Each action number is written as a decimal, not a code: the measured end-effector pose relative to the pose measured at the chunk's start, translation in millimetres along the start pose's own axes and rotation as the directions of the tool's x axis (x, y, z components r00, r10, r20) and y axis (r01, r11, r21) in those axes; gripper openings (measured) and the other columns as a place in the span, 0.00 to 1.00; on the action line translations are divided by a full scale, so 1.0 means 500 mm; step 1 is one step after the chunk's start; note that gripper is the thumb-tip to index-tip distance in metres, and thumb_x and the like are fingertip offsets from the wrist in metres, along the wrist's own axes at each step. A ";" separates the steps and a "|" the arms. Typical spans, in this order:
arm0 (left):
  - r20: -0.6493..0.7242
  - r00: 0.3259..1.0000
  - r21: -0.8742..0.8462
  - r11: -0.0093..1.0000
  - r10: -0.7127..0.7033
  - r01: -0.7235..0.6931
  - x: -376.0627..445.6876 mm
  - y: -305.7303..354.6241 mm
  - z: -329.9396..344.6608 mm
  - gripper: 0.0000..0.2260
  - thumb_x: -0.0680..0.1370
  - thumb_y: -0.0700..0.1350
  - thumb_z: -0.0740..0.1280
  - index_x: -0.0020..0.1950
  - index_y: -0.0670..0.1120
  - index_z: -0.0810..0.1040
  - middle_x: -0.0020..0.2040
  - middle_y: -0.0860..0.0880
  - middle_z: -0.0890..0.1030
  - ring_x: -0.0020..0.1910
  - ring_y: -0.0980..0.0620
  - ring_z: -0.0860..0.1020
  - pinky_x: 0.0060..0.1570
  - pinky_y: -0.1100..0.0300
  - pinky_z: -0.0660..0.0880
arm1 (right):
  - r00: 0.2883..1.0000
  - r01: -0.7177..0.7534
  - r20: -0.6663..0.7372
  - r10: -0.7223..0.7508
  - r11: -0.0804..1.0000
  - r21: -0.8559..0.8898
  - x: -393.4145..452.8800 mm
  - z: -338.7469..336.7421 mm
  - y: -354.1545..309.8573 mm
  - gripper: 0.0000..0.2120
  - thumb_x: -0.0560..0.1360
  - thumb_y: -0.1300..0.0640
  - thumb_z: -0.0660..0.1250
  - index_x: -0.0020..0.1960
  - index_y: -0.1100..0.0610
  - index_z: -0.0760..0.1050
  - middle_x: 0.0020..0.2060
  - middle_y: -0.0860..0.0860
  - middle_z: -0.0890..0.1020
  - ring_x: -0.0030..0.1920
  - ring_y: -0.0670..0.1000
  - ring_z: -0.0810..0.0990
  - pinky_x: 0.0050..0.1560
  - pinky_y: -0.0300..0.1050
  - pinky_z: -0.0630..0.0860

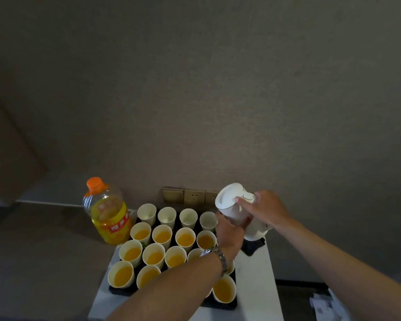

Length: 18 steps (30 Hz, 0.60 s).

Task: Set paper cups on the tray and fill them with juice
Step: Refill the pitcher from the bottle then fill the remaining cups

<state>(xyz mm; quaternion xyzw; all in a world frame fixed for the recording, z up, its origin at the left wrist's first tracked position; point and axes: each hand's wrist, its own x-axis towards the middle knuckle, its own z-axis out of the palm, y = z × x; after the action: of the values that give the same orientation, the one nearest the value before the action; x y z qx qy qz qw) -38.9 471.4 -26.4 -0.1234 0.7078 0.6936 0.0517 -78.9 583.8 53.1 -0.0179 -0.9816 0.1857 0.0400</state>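
A black rectangular tray (220, 305) sits on a narrow white table (257, 286), packed with white paper cups (123, 274) in rows. The near rows hold orange juice; the four cups in the far row (147, 213) look unfilled. The left forearm, wearing a silver metal wristwatch (218, 258), reaches diagonally over the tray's right side, and the left hand (229, 232) cups the underside of a white plastic electric kettle (235, 208). The right hand (264, 209) comes in from the right, fingers curled round the kettle's handle and thumb on its lid. The kettle is held above the tray's far right corner, tilted, its long axis leaning and its lid facing up-left toward the far cups. At far left, just beside the tray, a clear plastic juice bottle with an orange cap (108, 212) stands upright. Brass wall sockets (190, 195) lie behind.
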 end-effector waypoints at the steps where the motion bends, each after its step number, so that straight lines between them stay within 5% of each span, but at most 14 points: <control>1: 0.001 1.000 0.002 1.000 0.003 -0.003 0.000 0.001 -0.004 0.50 0.57 0.74 0.72 0.73 0.53 0.62 0.64 0.54 0.78 0.62 0.52 0.79 0.64 0.49 0.79 | 1.000 0.007 0.001 -0.007 1.000 0.002 0.002 0.004 -0.002 0.32 0.71 0.26 0.63 0.32 0.56 0.77 0.28 0.49 0.80 0.31 0.47 0.79 0.33 0.46 0.75; 14: 0.039 0.998 -0.004 0.999 -0.043 0.043 0.011 -0.007 -0.039 0.45 0.59 0.70 0.71 0.71 0.51 0.64 0.58 0.56 0.76 0.59 0.55 0.77 0.62 0.58 0.76 | 0.999 0.046 0.024 -0.044 0.997 -0.068 0.021 0.036 -0.032 0.31 0.71 0.25 0.61 0.32 0.53 0.72 0.29 0.48 0.75 0.31 0.46 0.75 0.30 0.44 0.67; 18: 0.076 0.994 -0.007 0.997 -0.082 0.082 0.008 -0.006 -0.037 0.41 0.63 0.67 0.72 0.71 0.53 0.64 0.60 0.55 0.76 0.62 0.52 0.78 0.65 0.52 0.77 | 0.997 0.063 0.037 -0.060 0.994 -0.084 0.020 0.038 -0.037 0.29 0.73 0.28 0.63 0.31 0.53 0.70 0.29 0.47 0.72 0.30 0.46 0.72 0.31 0.44 0.65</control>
<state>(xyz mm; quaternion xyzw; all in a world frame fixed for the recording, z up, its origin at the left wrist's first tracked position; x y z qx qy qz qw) -40.2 452.4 -29.6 -0.1264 0.6961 0.6987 0.1062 -90.7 560.0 43.0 0.0140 -0.9893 0.1428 0.0281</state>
